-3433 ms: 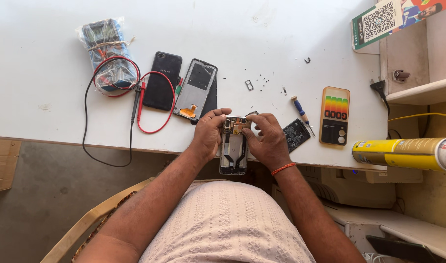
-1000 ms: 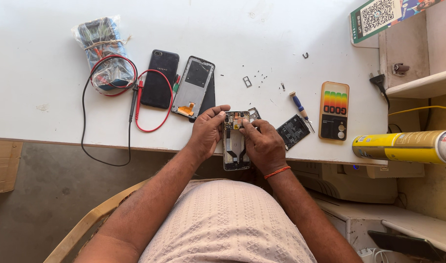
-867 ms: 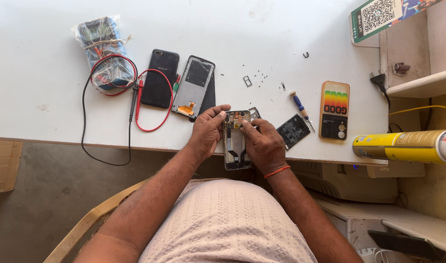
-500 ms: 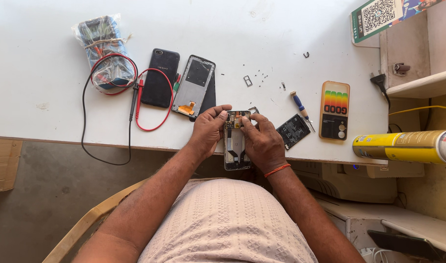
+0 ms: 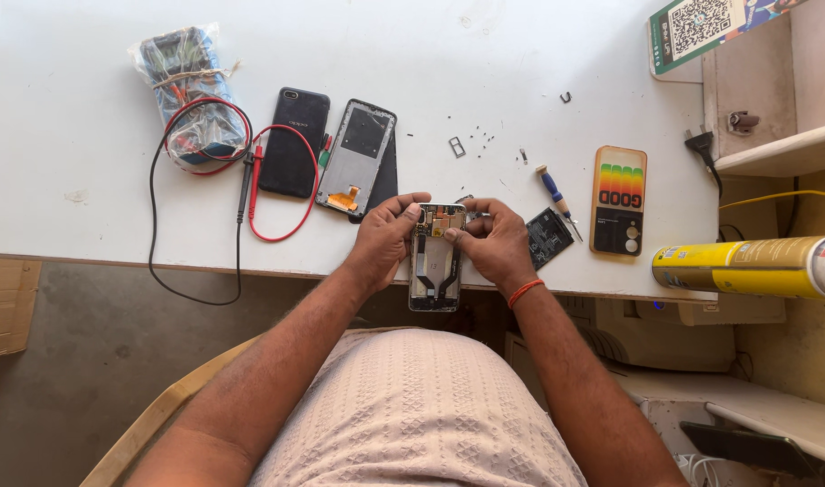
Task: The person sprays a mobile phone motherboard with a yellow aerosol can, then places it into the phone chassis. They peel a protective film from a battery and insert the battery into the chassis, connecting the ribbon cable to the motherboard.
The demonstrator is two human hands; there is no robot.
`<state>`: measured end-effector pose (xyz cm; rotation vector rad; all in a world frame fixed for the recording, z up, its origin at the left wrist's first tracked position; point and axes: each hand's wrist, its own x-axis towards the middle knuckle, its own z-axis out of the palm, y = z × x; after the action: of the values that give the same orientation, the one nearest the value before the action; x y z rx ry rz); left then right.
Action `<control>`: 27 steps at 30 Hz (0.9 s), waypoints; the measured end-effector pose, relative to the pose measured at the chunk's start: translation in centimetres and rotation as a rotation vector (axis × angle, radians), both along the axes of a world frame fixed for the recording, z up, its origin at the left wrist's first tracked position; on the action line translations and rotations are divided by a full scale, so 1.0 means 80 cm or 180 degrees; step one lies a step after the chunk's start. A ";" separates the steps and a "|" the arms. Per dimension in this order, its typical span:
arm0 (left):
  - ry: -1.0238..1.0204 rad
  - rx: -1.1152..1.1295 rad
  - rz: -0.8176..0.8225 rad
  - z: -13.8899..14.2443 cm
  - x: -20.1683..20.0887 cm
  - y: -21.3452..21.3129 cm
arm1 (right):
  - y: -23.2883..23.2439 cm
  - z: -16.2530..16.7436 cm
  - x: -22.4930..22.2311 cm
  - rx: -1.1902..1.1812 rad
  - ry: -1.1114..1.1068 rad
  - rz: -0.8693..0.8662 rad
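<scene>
Far to the left of the grip, a multimeter wrapped in clear plastic lies on the white surface, its red and black leads looping toward the near edge. Closer in, up and left of the grip, a black phone lies flat, touching a grey phone frame with an orange ribbon at its lower end.

At the near edge of the surface, the left hand pinches the left side of an opened phone, thumb on its upper left corner. The phone stands lengthwise away from the body, its insides facing up, its lower half hanging past the edge of the surface. The right hand closes on the phone's right side, thumb tip pressing at the top near the small gold parts; an orange band circles that wrist. Both grips are narrow and hold the phone between them.

Just right of the grip lies a small black board, then a blue-handled screwdriver, with tiny screws scattered above. Further right lies a phone case with coloured stripes, and well right of that a yellow spray can on its side.
</scene>
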<state>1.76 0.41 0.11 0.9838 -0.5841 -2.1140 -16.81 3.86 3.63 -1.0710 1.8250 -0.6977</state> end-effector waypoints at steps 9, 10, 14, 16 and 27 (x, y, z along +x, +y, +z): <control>-0.0773 -0.0590 -0.0175 0.005 -0.012 0.005 | -0.003 -0.015 -0.015 0.0164 -0.0423 -0.0046; -0.0847 -0.0597 -0.0125 0.003 -0.015 0.006 | -0.001 -0.017 -0.020 0.0084 -0.0572 -0.0012; -0.0937 -0.0496 -0.0115 0.001 -0.017 0.003 | 0.003 -0.020 -0.041 0.0112 -0.1619 -0.0105; -0.0912 -0.0479 -0.0138 0.001 -0.017 0.001 | 0.002 -0.020 -0.046 0.0170 -0.1718 -0.0101; -0.1022 -0.0513 -0.0249 0.011 -0.014 0.004 | -0.006 -0.009 -0.028 0.0167 -0.0495 0.0255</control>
<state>0.61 0.74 0.98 1.2333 -0.9501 -1.9516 -19.04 3.35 2.91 -1.0210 1.6502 -0.6632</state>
